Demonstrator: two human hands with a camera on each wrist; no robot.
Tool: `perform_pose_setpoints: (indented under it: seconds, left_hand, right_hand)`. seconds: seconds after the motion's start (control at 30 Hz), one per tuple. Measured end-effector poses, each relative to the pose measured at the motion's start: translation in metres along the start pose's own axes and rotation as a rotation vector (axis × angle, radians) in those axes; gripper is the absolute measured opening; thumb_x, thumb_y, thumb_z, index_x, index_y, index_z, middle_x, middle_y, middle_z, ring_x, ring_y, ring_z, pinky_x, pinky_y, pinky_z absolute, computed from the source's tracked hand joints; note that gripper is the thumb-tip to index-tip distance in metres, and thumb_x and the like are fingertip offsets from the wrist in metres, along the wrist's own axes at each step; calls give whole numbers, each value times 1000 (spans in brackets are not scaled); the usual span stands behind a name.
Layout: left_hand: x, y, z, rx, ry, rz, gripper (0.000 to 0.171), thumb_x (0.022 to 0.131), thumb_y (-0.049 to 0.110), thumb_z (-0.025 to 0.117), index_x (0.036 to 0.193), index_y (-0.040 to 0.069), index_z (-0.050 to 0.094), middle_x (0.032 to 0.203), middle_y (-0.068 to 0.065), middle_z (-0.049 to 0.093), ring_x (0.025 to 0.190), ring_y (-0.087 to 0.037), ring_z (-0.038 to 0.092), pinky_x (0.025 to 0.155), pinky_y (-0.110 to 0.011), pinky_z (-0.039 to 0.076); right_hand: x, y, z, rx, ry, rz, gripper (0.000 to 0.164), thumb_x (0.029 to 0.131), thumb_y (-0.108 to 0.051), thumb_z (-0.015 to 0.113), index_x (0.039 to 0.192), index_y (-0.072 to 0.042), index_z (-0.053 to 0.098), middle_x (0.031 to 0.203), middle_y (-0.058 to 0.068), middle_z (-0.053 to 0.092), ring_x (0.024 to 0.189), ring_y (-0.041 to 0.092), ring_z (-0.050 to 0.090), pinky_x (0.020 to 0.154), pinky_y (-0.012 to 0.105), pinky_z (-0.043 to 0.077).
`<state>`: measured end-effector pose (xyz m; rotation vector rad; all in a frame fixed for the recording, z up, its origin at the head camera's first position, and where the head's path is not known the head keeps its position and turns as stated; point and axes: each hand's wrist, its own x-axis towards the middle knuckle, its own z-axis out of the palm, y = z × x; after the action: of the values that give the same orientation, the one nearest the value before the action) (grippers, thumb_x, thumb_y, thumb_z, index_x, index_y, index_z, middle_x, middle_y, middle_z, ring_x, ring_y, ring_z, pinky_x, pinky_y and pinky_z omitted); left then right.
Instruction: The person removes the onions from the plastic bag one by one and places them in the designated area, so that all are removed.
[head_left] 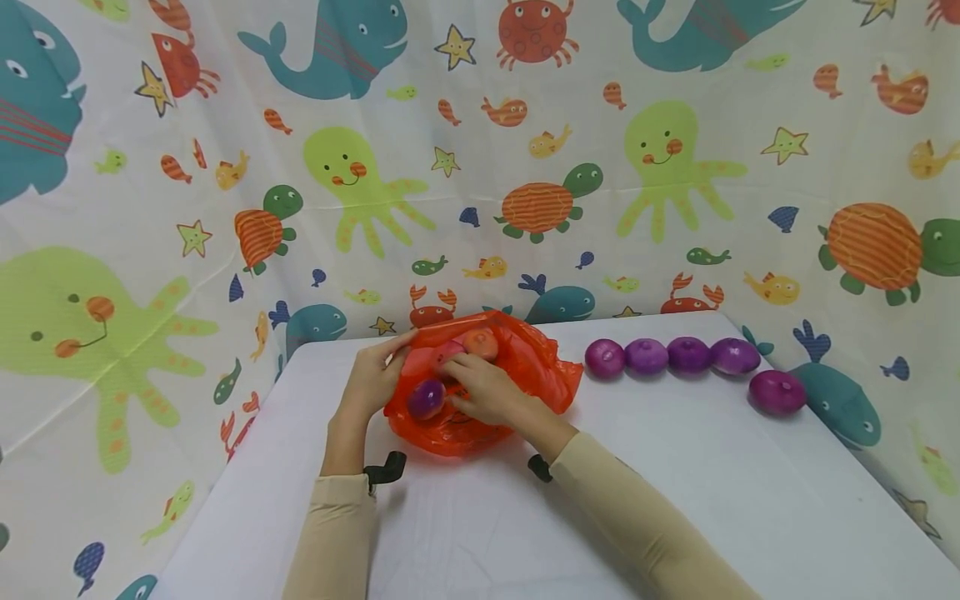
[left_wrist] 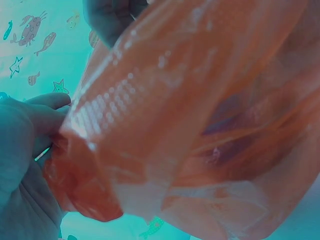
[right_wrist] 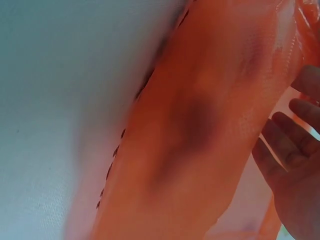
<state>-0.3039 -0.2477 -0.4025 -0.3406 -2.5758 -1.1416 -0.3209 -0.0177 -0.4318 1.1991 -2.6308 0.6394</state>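
Note:
An orange-red plastic bag (head_left: 540, 367) lies spread with its mouth towards me. My left hand (head_left: 375, 375) grips its left rim, and in the left wrist view the bunched plastic (left_wrist: 85, 185) sits between thumb and fingers. My right hand (head_left: 483, 387) reaches into the mouth, its fingertips beside a pinkish round item (head_left: 447, 354). In the right wrist view its fingers (right_wrist: 287, 140) are spread and loosely bent, with nothing seen between them. A purple onion (head_left: 427, 400) rests at the bag's left front, and an orange-pink round item (head_left: 480, 343) lies further back.
Several purple onions (head_left: 646, 357) stand in a row at the back right of the white table (head_left: 750, 492), one (head_left: 777, 392) nearer the right edge. Behind hangs a curtain (head_left: 465, 150) printed with sea animals.

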Motion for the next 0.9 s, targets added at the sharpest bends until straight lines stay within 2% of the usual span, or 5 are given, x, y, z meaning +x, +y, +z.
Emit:
perform_pose_setpoints:
  seconds: [0.37, 0.6, 0.77, 0.9]
  left_hand:
    - [-1, 1, -2, -17, -5, -11, 41, 108, 16, 56, 148, 22, 61, 143, -13, 65, 129, -38, 64, 96, -51, 59]
    - [-1, 0, -1, -15, -5, -13, 40, 107, 17, 57, 147, 23, 61, 143, -13, 66, 130, -38, 64, 97, -51, 59]
    - [-1, 1, -2, -13, -10, -19, 40, 108, 20, 57, 147, 23, 61, 143, -13, 66, 131, -38, 63, 99, -51, 58]
    - [-1, 2, -3, -16, -15, -19, 40, 108, 19, 56, 148, 23, 61, 143, -13, 65, 131, -38, 63, 97, -51, 59]
  right_hand:
    - [12, -5, 10, -34, -56, 19, 61, 94, -29, 79, 149, -17, 55, 144, 0, 61, 138, 18, 54, 115, 39, 50]
    - [15, -5, 18, -57, -148, -22, 67, 98, -32, 72, 158, -17, 45, 161, 0, 48, 151, 21, 42, 123, 44, 41]
    - [13, -5, 22, -68, -191, -43, 66, 99, -37, 70, 159, -21, 44, 160, -4, 50, 147, 21, 46, 122, 42, 42]
    - [13, -6, 25, -126, -189, -60, 63, 100, -39, 69, 157, -22, 48, 156, -1, 52, 143, 21, 49, 119, 41, 46]
